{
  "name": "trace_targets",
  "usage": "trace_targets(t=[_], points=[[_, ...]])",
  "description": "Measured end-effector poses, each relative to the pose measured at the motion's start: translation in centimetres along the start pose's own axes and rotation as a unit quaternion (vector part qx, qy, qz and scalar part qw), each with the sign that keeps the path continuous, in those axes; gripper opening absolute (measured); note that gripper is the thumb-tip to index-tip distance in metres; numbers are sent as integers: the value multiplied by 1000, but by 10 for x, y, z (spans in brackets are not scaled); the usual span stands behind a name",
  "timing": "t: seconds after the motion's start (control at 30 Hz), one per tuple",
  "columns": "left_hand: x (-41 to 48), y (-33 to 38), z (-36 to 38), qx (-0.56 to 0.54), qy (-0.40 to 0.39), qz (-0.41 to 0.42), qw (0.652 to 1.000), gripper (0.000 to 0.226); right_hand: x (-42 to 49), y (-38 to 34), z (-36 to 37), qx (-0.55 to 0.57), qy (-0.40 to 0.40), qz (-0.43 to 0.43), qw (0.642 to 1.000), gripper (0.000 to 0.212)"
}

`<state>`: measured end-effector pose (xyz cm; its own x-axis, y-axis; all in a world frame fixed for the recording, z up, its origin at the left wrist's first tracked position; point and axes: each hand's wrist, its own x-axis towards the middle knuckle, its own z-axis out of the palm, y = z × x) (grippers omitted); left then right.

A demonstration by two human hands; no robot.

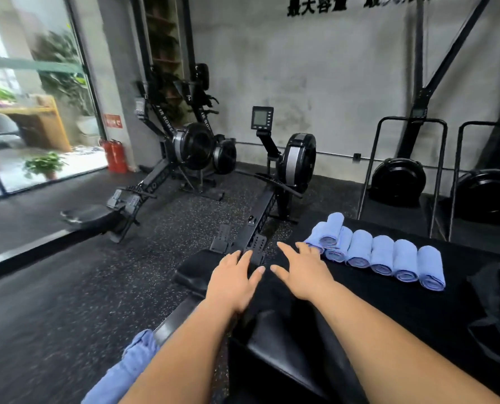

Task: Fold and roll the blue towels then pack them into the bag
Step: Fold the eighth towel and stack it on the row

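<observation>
Right of the hands, rolled towels

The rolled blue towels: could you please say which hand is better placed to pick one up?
Probably right: the open right hand is beside the rolled blue towels, the left hand farther off.

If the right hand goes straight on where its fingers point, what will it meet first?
Likely the rower footrest, perhaps lower; depth is unclear. The towel rolls lie beside the right hand, off its line.

the wall reads "最大容量"; an upright rower's rail reads "ir rowe".
</observation>
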<state>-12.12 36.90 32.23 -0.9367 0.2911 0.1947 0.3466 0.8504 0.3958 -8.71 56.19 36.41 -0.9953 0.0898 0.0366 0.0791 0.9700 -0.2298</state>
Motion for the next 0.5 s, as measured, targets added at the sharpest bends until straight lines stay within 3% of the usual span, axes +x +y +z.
trace_targets(t=[0.2,0.5], points=[[-67,-54,-30,4,17,-73,997,72,-19,-75,13,-7,-23,-70,997,71],[-172,-143,-25,40,-21,-174,984,69,-58,-169,70,-23,-86,-168,982,69]])
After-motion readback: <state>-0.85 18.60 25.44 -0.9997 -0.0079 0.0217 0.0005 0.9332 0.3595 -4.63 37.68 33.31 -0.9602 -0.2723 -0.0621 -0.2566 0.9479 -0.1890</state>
